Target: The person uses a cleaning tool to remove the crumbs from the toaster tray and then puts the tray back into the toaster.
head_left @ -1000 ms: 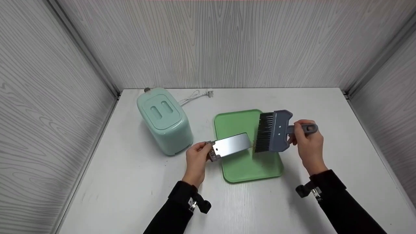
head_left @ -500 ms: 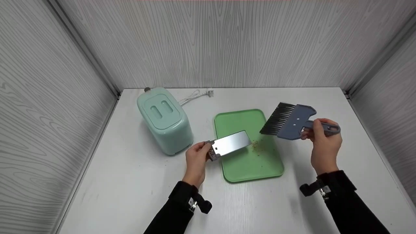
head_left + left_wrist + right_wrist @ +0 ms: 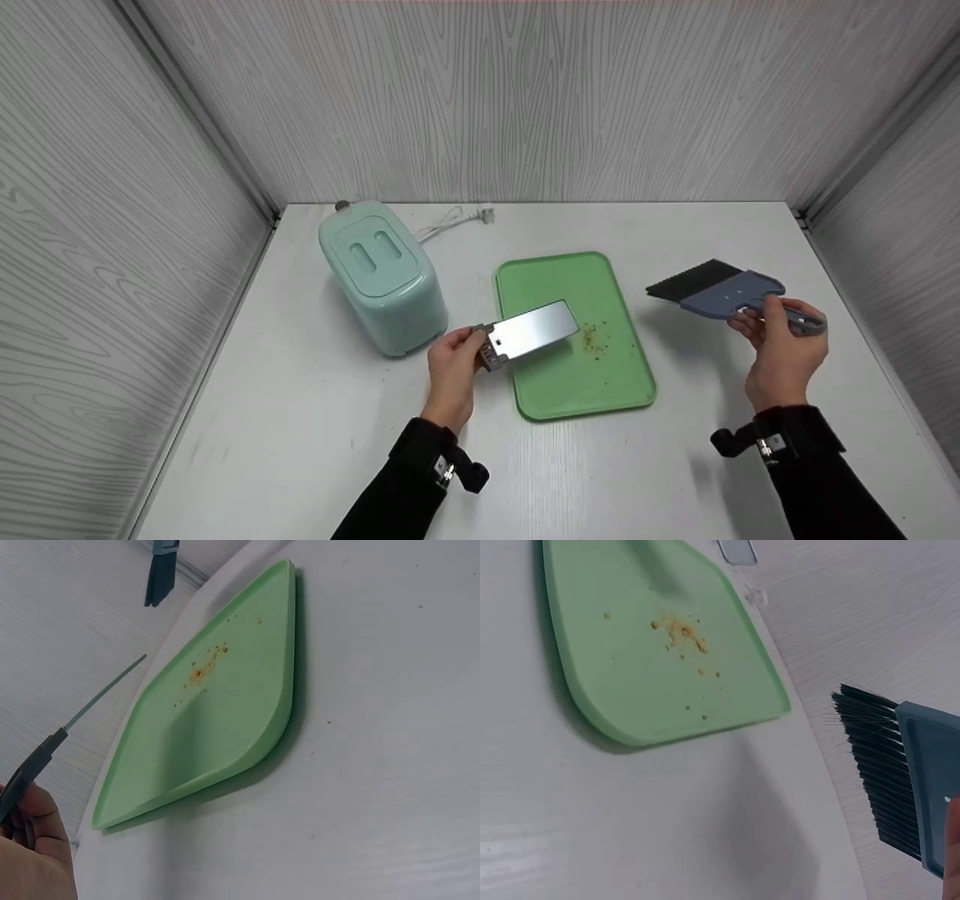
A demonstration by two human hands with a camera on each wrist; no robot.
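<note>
In the head view my left hand (image 3: 454,367) pinches the grey slotted end of a shiny metal crumb tray (image 3: 536,330), which hangs over the green tray (image 3: 555,390). Seen from the left wrist, that crumb tray (image 3: 105,692) appears nearly edge-on, above the green tray's surface and apart from it. Brown crumbs (image 3: 592,339) lie scattered on the green tray, right of the metal plate. Off to the right, my right hand (image 3: 787,349) grips the handle of a blue-grey hand brush (image 3: 724,292) with black bristles, raised above the table and pointing left.
A mint-green toaster (image 3: 382,277) stands on the table left of the green tray, a lid over its top. Its white cord and plug (image 3: 484,216) lie behind it. Wood-grain panels (image 3: 525,105) close off the back and both sides of the white table (image 3: 300,450).
My right hand has drawn the brush rightward, off the green tray, and turned it flatter, leaving the crumbs in plain sight. The left hand and crumb tray have barely moved.
</note>
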